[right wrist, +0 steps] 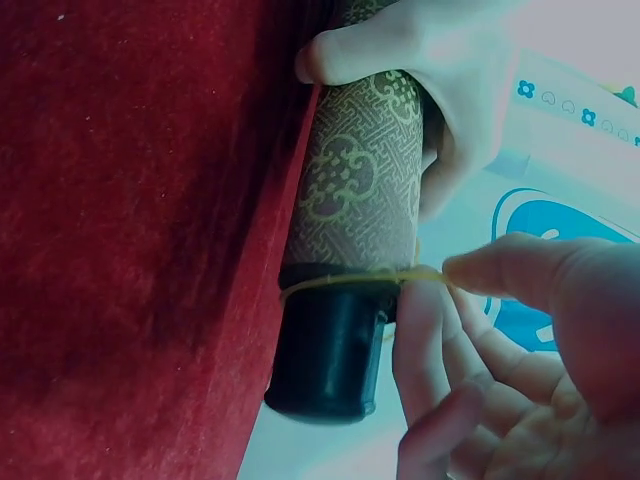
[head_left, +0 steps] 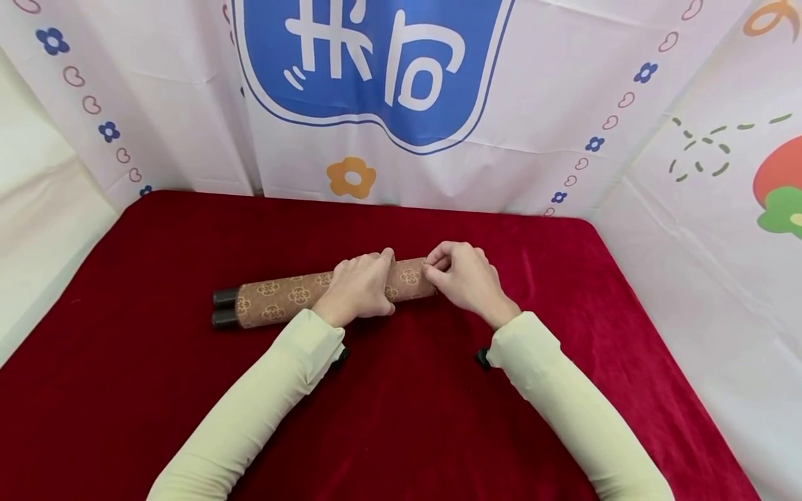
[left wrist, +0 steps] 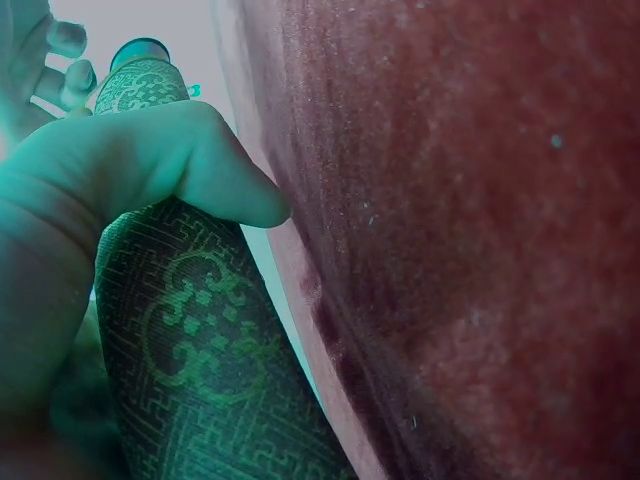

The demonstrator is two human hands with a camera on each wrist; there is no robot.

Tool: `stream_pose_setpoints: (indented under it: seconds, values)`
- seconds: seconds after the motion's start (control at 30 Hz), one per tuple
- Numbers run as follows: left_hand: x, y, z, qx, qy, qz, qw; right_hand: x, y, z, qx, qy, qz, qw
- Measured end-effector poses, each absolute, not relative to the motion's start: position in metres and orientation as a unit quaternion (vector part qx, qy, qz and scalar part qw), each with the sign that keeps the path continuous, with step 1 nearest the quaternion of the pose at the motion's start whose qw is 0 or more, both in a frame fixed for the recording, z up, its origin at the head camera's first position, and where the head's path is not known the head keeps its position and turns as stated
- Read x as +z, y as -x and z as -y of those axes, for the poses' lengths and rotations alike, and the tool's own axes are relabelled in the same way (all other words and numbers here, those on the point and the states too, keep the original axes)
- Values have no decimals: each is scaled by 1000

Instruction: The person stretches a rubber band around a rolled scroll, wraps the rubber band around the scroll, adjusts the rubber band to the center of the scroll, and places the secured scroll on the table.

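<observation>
A brown roll with a gold flower pattern (head_left: 299,295) lies slantwise on the red cloth, two black rod ends (head_left: 225,319) showing at its left. My left hand (head_left: 358,284) grips the roll right of its middle, the thumb on the near side; the left wrist view has that thumb (left wrist: 230,175) across the patterned surface (left wrist: 205,330). At the roll's right end is my right hand (head_left: 466,277). In the right wrist view, its thumb and finger pinch a thin yellow band (right wrist: 425,273), which passes around the black end (right wrist: 325,345) beside the patterned part (right wrist: 350,190).
Red cloth (head_left: 401,431) covers the table under the roll. Behind it hangs a white printed curtain (head_left: 532,104) with a blue emblem (head_left: 376,69), and pale panels stand at both sides.
</observation>
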State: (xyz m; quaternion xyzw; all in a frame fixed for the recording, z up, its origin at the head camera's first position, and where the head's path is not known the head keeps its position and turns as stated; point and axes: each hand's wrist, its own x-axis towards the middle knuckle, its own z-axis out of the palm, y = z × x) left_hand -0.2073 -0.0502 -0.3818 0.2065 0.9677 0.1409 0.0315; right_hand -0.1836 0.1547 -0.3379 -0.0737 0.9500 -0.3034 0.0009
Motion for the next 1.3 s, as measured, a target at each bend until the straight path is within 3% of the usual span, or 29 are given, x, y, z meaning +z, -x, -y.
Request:
stream_pose_setpoints:
  seconds: [0.27, 0.67, 1.13, 1.3]
  values:
    - [-383, 207, 48, 138, -211, -967, 26, -341, 184, -143, -301, 99, -948, -8]
    - [-376, 210, 51, 160, -198, -967, 16, -349, 157, -144, -287, 128, -949, -32]
    - [-358, 213, 58, 202, -185, -961, 24, -366, 155, -170, -292, 166, -942, 20]
    - [-355, 211, 57, 201, -190, -960, 37, -372, 153, -166, -285, 155, -946, 3]
